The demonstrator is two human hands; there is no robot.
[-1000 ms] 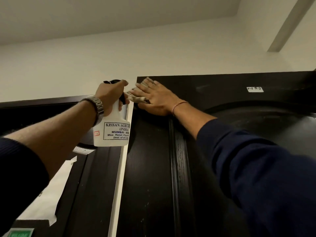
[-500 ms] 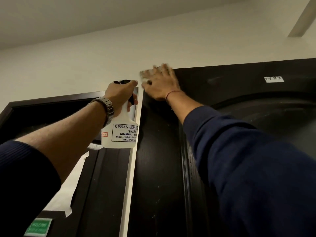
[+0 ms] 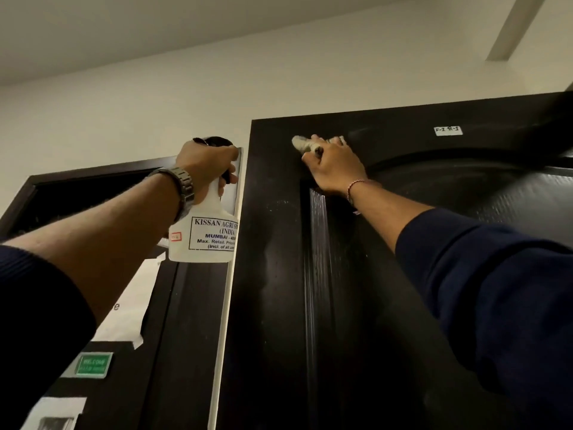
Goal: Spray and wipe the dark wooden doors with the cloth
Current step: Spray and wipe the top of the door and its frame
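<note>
A pale wall (image 3: 155, 97) rose above the dark door (image 3: 279, 274), where the right hand (image 3: 336, 167) pressed the cloth (image 3: 302, 143), bunched under curled fingers, near its top rail; the left hand (image 3: 204, 164) gripped the spray bottle (image 3: 206, 234) beside the door's edge. At full stretch the cloth might slip or miss corners; its bulk lay hidden beneath the hand, and the nozzle was concealed

A near-black wooden door (image 3: 269, 274) with a faint vertical grain carries a small white label (image 3: 448, 130) lettered in black. A pale grey-white cloth (image 3: 302, 144) lies against it. The translucent white spray bottle (image 3: 203, 240) has a black trigger head and a white label printed in black and blue, plus a small red-edged sticker. Navy sleeves (image 3: 496, 290), a grey metal watch (image 3: 183, 184), a red-and-white thread bracelet (image 3: 353, 187), a green sign (image 3: 93, 364) and cream walls (image 3: 155, 103) complete the palette.
</note>
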